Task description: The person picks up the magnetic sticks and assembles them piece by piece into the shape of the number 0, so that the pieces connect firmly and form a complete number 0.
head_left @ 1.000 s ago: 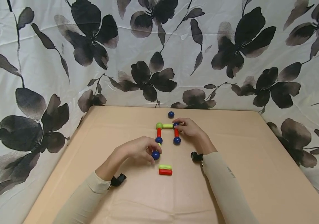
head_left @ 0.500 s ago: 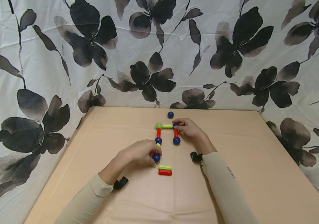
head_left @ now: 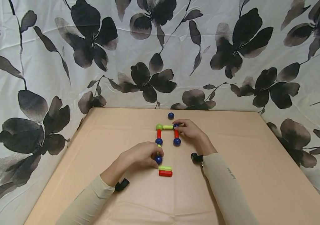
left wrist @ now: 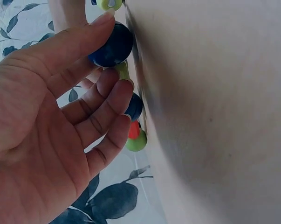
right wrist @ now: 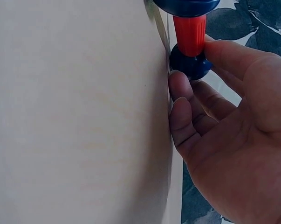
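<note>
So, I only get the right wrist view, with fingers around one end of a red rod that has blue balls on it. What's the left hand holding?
Observer: The left hand holds another blue ball.

Visitor: Neat! Are any spare sticks lying about?

Observer: Yes, a loose lime rod and a loose red rod lie side by side, closer to the person than that ball.

Visitor: And what's out past the hand I'm watching?

Observer: Beyond the right hand, a lone blue ball sits near the far edge of the tabletop.
</note>
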Motion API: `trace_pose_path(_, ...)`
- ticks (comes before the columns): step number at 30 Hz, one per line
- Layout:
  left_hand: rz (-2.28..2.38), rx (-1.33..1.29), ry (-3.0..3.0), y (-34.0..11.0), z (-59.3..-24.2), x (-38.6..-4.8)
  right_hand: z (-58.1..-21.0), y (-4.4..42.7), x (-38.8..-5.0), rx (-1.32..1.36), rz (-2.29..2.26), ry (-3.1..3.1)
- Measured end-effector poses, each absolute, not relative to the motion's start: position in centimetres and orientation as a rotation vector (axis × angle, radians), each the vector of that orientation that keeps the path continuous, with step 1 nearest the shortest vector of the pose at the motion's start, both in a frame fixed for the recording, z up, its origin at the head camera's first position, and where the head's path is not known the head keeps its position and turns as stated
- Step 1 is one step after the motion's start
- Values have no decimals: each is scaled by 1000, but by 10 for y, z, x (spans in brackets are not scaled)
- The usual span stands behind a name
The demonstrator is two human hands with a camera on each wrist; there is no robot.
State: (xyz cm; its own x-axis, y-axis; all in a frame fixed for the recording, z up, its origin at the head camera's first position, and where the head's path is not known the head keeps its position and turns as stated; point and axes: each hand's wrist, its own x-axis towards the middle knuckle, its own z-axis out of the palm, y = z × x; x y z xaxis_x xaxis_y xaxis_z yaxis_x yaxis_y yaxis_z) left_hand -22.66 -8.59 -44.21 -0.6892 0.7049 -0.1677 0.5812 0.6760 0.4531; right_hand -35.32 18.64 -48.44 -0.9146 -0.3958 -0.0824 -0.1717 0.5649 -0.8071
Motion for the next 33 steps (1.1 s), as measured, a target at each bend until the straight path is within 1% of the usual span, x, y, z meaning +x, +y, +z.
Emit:
trace_pose_path(16,573,1015,2544,-87,-440,-226,-483,186,-353,-474,-1267,2551)
trace_pose_path(33,598,899,2505,-91,-439,-223,-486,187,-353,-482,-1273,2551)
